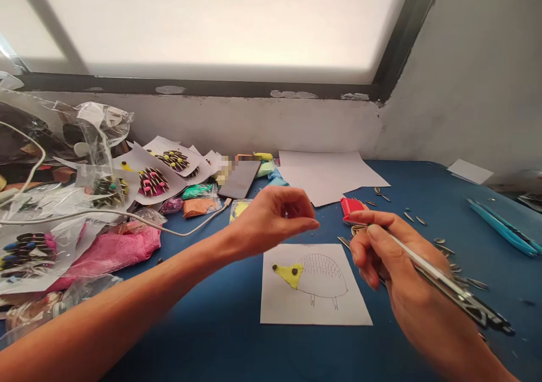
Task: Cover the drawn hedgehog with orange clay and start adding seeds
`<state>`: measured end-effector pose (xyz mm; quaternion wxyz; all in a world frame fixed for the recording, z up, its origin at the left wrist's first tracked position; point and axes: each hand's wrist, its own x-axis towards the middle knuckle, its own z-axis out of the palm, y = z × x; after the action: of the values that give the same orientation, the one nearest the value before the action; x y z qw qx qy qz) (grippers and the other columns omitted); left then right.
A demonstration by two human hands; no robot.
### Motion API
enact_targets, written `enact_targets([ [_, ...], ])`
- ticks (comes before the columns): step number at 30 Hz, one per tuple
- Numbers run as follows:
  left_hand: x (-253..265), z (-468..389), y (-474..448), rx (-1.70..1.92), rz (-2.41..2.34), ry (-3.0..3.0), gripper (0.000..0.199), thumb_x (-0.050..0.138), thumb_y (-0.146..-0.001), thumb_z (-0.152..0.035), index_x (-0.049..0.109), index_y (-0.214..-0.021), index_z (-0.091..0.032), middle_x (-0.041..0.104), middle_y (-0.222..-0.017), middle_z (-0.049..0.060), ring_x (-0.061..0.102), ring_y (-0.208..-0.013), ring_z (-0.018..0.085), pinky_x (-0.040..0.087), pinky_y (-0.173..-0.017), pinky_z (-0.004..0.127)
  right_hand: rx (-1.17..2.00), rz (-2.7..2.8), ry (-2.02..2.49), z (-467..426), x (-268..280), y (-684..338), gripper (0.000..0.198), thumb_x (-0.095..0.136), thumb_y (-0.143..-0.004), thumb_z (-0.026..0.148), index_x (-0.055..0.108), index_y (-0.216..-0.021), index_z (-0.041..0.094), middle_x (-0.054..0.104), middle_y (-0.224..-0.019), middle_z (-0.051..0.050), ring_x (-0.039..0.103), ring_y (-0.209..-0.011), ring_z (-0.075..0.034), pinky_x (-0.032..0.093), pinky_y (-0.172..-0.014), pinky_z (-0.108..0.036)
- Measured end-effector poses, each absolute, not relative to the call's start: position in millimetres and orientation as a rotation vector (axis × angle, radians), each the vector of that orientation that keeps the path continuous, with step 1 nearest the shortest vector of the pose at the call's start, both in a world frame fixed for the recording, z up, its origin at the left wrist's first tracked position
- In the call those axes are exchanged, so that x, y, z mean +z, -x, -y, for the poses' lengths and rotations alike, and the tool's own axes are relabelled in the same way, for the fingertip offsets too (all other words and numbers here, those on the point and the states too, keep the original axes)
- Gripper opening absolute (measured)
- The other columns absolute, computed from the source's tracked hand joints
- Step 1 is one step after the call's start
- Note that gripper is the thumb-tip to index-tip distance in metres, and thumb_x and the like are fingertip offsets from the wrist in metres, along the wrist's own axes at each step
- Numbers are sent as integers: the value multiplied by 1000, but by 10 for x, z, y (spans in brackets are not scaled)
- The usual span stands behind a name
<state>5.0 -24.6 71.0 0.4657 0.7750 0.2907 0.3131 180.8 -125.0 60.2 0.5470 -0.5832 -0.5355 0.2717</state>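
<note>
My left hand hovers just above the top edge of the drawing, its fingers curled toward the thumb, and nothing shows in it. On the blue table lies a white sheet with a hedgehog outline. The hedgehog's head is yellow modelling clay with a dark eye and nose; its body and legs are pen lines, with small marks on the upper back. To the right of the sheet, my right hand grips a pen, its rear end slanting down to the right. The pen's tip is hidden by the fingers.
Seeds and a red clay packet lie at the right. Farther off are a blue pen-like tool and blank paper. Finished hedgehog pictures, clay bags, a phone and a white cable crowd the left.
</note>
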Motion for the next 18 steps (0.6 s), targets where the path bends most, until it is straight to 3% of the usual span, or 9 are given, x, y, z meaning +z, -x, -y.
enact_targets([
  [2,612,117,-24,826,-836,-1976,27,73,-80,-28,56,-66,-14,50,-62,-4,39,-58,7,32,-51,21,644,1295,1387,1276,570,-1852,30,52,-94,53,64,-100,26,60,-62,4,47,-47,-9,42,-44,-22],
  [5,464,3,-5,823,-1004,-2124,44,59,-93,-35,46,-56,-15,37,-57,-4,30,-55,8,26,-50,24,613,1334,1425,1292,578,-1894,40,45,-97,56,67,-111,26,63,-64,2,50,-48,-10,42,-43,-23],
  [6,422,-18,-2,848,-1072,-2196,39,58,-93,-30,51,-58,-14,42,-62,-3,32,-56,8,27,-52,24,597,1349,1438,1292,589,-1900,43,44,-97,57,68,-111,26,64,-67,0,51,-49,-10,44,-43,-23],
  [8,362,-39,3,889,-1148,-2308,9,61,-88,-17,65,-80,-14,57,-82,1,42,-62,8,32,-58,25,561,1372,1451,1288,607,-1906,46,43,-96,60,71,-106,25,66,-73,-2,54,-52,-11,49,-46,-23],
  [9,343,-42,4,887,-1154,-2343,6,62,-86,-13,67,-89,-15,60,-88,1,46,-65,9,34,-61,25,546,1373,1449,1288,610,-1908,47,44,-95,61,72,-104,25,66,-76,-3,56,-54,-11,51,-47,-23],
  [14,305,-7,-9,670,-1037,-2359,18,54,-93,-16,72,-89,-14,65,-71,1,53,-63,12,38,-61,26,547,1320,1449,1303,578,-1956,41,50,-93,59,72,-107,27,67,-80,-3,59,-60,-12,52,-48,-22],
  [18,270,33,-36,579,-928,-2321,29,51,-92,-10,71,-113,-15,72,-90,4,61,-77,14,45,-70,26,507,1341,1486,1311,559,-1979,30,59,-89,54,69,-101,28,66,-73,1,56,-53,-11,50,-45,-20],
])
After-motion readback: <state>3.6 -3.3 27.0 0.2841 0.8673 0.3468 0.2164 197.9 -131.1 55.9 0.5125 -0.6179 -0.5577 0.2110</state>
